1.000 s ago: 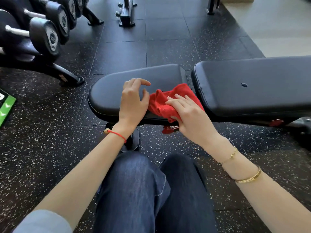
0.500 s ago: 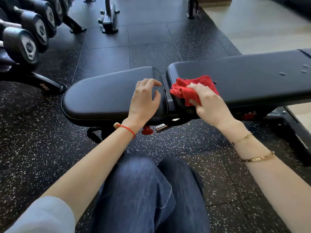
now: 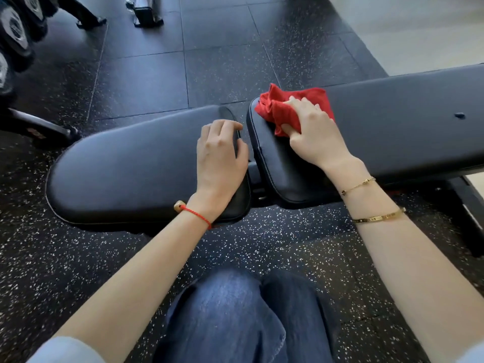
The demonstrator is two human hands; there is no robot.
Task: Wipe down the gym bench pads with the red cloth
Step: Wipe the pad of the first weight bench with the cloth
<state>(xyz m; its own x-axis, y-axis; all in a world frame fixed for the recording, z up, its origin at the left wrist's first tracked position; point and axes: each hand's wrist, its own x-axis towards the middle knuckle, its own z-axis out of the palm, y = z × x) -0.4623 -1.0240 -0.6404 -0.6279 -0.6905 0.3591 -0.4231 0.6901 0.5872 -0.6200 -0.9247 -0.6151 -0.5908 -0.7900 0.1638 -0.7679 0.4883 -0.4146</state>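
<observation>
On long pad: crumpled red terry cloth [image 3: 293, 108], near the end of the smooth black vinyl back pad [image 3: 392, 127].
Right hand [image 3: 314, 134]: fingers curled, gripping cloth.
Left hand [image 3: 220, 158]: loosely spread, resting on rounded black seat pad [image 3: 125, 174].

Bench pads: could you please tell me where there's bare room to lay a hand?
Free: seat pad left of the left hand; back pad right of the red cloth. Crowded: the gap between pads, by the right hand.

The cloth [image 3: 293, 106] lies on the back pad [image 3: 392, 132], right of the seat pad [image 3: 125, 174].
</observation>
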